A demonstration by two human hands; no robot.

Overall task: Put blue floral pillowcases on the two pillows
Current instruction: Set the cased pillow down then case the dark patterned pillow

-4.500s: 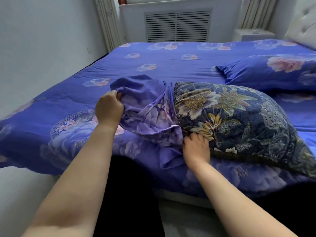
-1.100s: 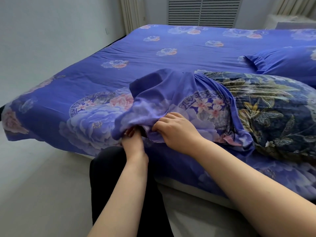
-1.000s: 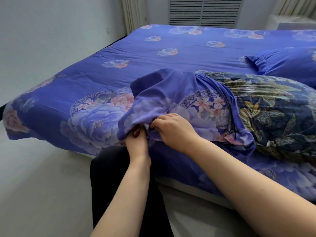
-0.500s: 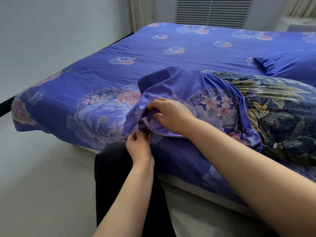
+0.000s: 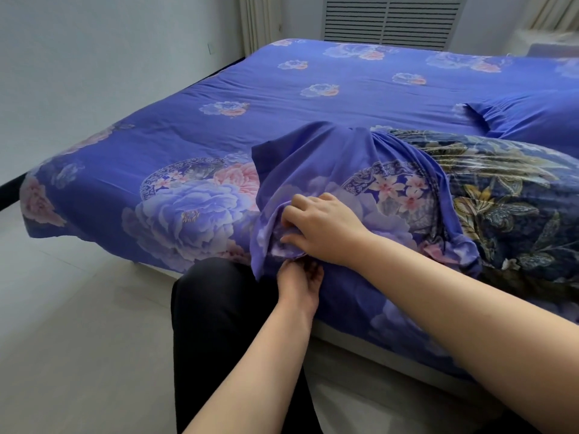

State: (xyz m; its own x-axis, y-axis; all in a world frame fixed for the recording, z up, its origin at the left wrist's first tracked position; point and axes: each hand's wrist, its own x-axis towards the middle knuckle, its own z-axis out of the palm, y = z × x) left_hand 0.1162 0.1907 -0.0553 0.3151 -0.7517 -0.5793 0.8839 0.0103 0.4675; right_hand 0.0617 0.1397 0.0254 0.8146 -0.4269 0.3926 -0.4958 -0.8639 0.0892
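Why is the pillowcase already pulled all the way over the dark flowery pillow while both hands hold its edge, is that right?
Not quite. In the head view the pillowcase covers only one end of the dark pillow; most of it is bare. The left hand and right hand do hold its edge.

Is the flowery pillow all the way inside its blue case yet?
No, only partly in. The blue pillowcase covers just the near end, bunched up, and most of the dark flowered pillow still sticks out. Both hands grip the case's loose end.

soft even daylight, wide-angle bending at edges.
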